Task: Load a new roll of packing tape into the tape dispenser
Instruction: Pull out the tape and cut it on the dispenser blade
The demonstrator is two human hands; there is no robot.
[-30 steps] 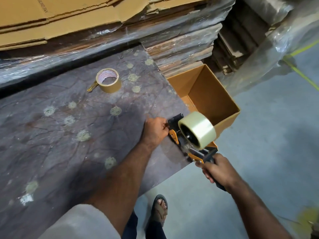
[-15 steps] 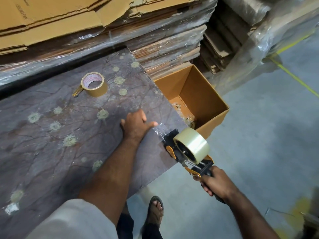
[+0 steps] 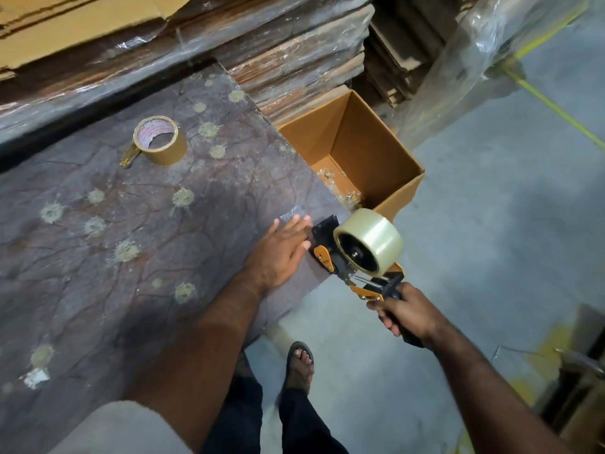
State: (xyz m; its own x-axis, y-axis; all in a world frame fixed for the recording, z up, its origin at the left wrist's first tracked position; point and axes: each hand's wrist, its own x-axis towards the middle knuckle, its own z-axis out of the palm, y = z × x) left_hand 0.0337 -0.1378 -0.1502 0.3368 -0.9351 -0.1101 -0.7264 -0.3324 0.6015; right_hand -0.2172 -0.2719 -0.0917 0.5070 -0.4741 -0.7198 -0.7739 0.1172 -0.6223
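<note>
A black and orange tape dispenser carries a roll of clear packing tape on its spindle, its front end resting at the table's right corner. My right hand is shut on the dispenser's handle, off the table edge. My left hand lies flat, fingers together, on the table just left of the dispenser's front. A strip of clear tape shows on the table at my fingertips. A brown tape roll with a loose end lies farther back on the table.
An open cardboard box with scraps inside stands on the floor beside the table's right corner. Wrapped stacks of flat cardboard rise behind the table. Grey floor with a yellow line lies to the right. My sandalled foot is below.
My left hand went from the dispenser's front onto the table, then flattened with fingers straight toward the dispenser. The right hand kept its hold on the handle.
</note>
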